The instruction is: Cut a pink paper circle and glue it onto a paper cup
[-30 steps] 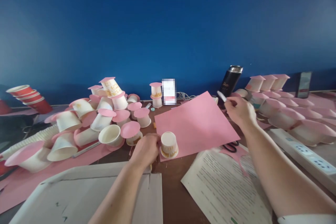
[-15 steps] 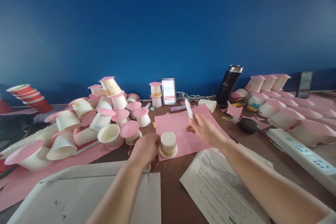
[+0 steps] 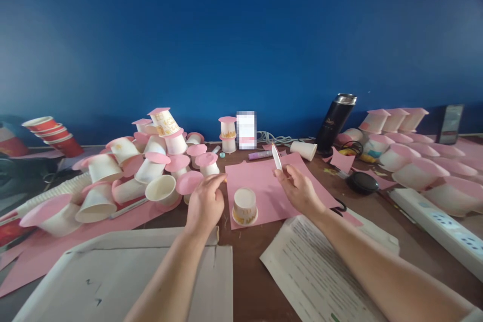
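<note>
My right hand [image 3: 298, 188] pinches a white marker [image 3: 277, 157] with a brownish-orange tip, pointing up and away above a pink paper sheet [image 3: 264, 176]. On the sheet's near left corner a white paper cup [image 3: 245, 206] with a gold print stands upside down. My left hand [image 3: 207, 201] is just left of that cup, its index finger stretched forward. The fingertips reach a small orange piece [image 3: 225, 179], apparently a marker cap, at the sheet's left edge; whether they touch it is hard to see.
Paper cups with pink discs [image 3: 151, 167] crowd the left, behind a cardboard panel [image 3: 151, 271]. A printed sheet [image 3: 320, 271] lies in front. On the right stand a black flask [image 3: 335, 123], more pink-topped cups [image 3: 400, 158] and a power strip [image 3: 441, 221]. A purple marker [image 3: 260, 155] lies behind.
My left hand has moved forward from a fist, its index finger now stretched to the orange piece. The right hand has brought the marker slightly nearer and lower. The view has shifted a little left.
</note>
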### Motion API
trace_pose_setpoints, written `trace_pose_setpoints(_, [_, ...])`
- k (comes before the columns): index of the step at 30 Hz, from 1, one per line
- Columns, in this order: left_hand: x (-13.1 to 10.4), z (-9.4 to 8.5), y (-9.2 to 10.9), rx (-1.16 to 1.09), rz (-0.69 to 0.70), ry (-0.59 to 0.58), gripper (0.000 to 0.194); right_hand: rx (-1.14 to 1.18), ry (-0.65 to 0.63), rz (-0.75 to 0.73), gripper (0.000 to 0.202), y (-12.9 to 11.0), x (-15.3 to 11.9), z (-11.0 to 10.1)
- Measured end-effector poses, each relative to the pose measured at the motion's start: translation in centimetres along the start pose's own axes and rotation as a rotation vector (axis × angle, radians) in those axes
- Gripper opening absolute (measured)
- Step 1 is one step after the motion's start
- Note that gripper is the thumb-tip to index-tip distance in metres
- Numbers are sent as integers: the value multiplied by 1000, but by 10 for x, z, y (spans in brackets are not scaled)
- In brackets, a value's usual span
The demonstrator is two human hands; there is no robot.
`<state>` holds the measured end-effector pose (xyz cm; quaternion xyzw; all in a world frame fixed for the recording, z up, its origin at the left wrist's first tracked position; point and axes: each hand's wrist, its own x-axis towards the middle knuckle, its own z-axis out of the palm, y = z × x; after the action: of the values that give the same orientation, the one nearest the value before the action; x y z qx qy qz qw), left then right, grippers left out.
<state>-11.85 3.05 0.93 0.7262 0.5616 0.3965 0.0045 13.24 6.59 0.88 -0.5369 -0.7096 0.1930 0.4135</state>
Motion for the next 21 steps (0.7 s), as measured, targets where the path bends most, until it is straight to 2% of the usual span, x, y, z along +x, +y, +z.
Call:
trace_pose_setpoints(3, [0,0,2,-25,106,161,43,74,132,-199,22,-11,-5,-1])
trace_pose_setpoints(5, [0,-2,8,-75,179,170,39,101,152,-280,19,-16,-8,-1])
trace_pose_setpoints(8, [-1,-6,19,-140,264,52,39,116,130,-316,17,-20,-13,2])
trace_pose_setpoints(12, [-2,-9,27,-163,282,-144,71,122,98,-305,17,-18,-14,8])
trace_pose_setpoints(14, [-2,-8,27,-159,272,-212,79,124,77,-294,18,-16,-14,10])
trace_pose_setpoints(17, [-3,-5,25,-144,267,-259,73,136,46,-278,18,-14,-14,11])
trace_pose_setpoints(21, [-3,-3,23,-125,260,-239,66,152,31,-274,19,-13,-15,10])
